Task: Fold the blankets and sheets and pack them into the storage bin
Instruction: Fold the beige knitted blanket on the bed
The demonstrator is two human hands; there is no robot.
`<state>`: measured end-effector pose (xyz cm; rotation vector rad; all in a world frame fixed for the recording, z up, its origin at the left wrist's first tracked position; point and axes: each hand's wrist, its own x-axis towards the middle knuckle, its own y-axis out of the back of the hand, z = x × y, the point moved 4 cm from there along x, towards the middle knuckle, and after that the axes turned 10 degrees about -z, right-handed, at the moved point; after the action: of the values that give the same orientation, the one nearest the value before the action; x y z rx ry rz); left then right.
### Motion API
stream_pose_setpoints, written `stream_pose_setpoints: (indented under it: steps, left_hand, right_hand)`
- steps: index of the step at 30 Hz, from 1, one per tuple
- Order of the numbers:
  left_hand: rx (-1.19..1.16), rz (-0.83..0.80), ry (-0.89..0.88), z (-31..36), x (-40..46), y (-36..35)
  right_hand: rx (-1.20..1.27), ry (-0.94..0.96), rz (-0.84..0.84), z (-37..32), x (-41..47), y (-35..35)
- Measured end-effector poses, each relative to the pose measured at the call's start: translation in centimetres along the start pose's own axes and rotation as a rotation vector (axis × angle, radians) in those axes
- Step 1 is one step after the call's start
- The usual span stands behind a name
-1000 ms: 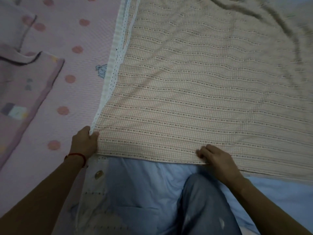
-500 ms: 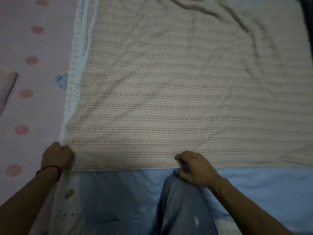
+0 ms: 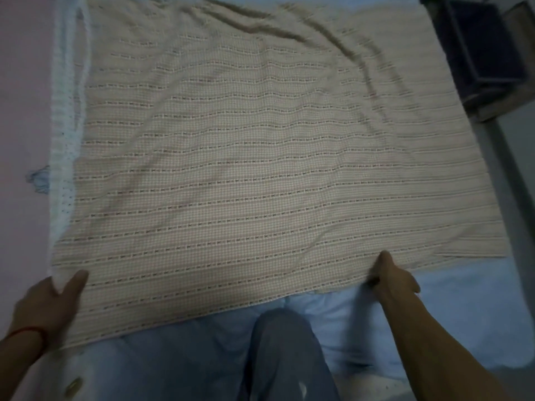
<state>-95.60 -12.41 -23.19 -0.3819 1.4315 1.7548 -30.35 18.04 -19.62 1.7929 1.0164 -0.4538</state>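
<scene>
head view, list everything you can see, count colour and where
blanket: one, beige with thin dark stripes, spread flat across the middle, wrinkled at its far right
white trim: one strip, white with small dots, along the blanket's left edge
pink sheet: one, pink, left side
blue sheet: one, light blue, under the blanket, near side
dark bin: one, dark, top right corner beyond the blanket, blurred
knee: one, blue-grey trousers, bottom centre
left hand: grips the blanket's near left corner, red band on the wrist
right hand: grips the blanket's near edge, right of centre

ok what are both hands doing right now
Left hand: pinches the near left corner of the beige blanket.
Right hand: grips the blanket's near edge.
</scene>
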Motion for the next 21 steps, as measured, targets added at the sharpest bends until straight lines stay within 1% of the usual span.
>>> stream_pose_setpoints:
  steps: [1, 2, 3, 4, 5, 7, 9, 10, 12, 13, 14, 15, 16, 17, 18, 19, 20, 21]
  left_hand:
    - [0.046, 0.038, 0.002, 0.8, -0.9, 0.3]
    - [0.096, 0.036, 0.004, 1.6, -1.6, 0.5]
    - [0.131, 0.069, 0.036, 1.8, -2.7, 1.1]
    - [0.125, 0.108, 0.04, 2.8, -4.0, 1.6]
    - [0.116, 0.128, 0.05, 3.7, -5.0, 1.4]
    - [0.084, 0.15, 0.071, 4.3, -6.7, 1.0]
    - [0.045, 0.182, 0.096, 4.3, -7.8, 0.4]
    - [0.069, 0.234, 0.105, 4.2, -8.4, 0.0]
    - [0.157, 0.394, 0.103, 4.6, -9.9, -0.8]
    - [0.167, 0.447, 0.072, 5.2, -11.0, -1.7]
    - [0.126, 0.452, 0.049, 5.9, -12.1, -2.9]
    - [0.014, 0.389, 0.06, 6.3, -13.2, -4.4]
    - [-0.141, 0.274, 0.12, 6.9, -13.7, -6.2]
    - [-0.354, 0.138, 0.257, 7.2, -14.3, -8.0]
    - [-0.611, 0.036, 0.406, 7.2, -14.8, -9.7]
    - [-0.926, -0.037, 0.509, 7.7, -15.0, -11.3]
    - [-1.196, -0.079, 0.536, 8.2, -15.0, -12.2]
    - [-1.406, -0.115, 0.534, 8.7, -14.9, -12.8]
  right_hand:
    - [0.045, -0.015, -0.01, -0.2, 0.8, 0.1]
    - [0.137, -0.035, -0.046, -0.3, 1.1, 0.1]
    - [0.258, -0.055, -0.094, -0.3, 1.0, -0.4]
    - [0.348, -0.06, -0.14, -0.5, 1.3, -0.9]
    - [0.389, -0.039, -0.158, -0.8, 1.0, -1.0]
    - [0.414, 0.026, -0.182, -0.7, -0.3, -1.1]
    - [0.361, 0.045, -0.294, 0.9, -1.5, -1.5]
    - [0.352, 0.03, -0.376, 1.9, -2.6, -2.1]
    - [0.392, 0.027, -0.523, 3.1, -5.0, -4.0]
    - [0.387, 0.014, -0.565, 3.6, -6.3, -4.9]
    - [0.364, -0.003, -0.585, 4.0, -7.3, -5.7]
    - [0.332, -0.022, -0.597, 4.4, -8.6, -6.4]
    - [0.314, -0.037, -0.615, 4.8, -9.5, -7.0]
    - [0.304, -0.039, -0.624, 5.1, -10.4, -7.2]
    - [0.288, -0.025, -0.626, 5.2, -11.0, -7.5]
    - [0.289, -0.013, -0.62, 5.4, -11.1, -7.6]
    - [0.298, 0.002, -0.619, 5.4, -11.3, -7.6]
    - [0.315, 0.017, -0.617, 5.4, -11.5, -7.5]
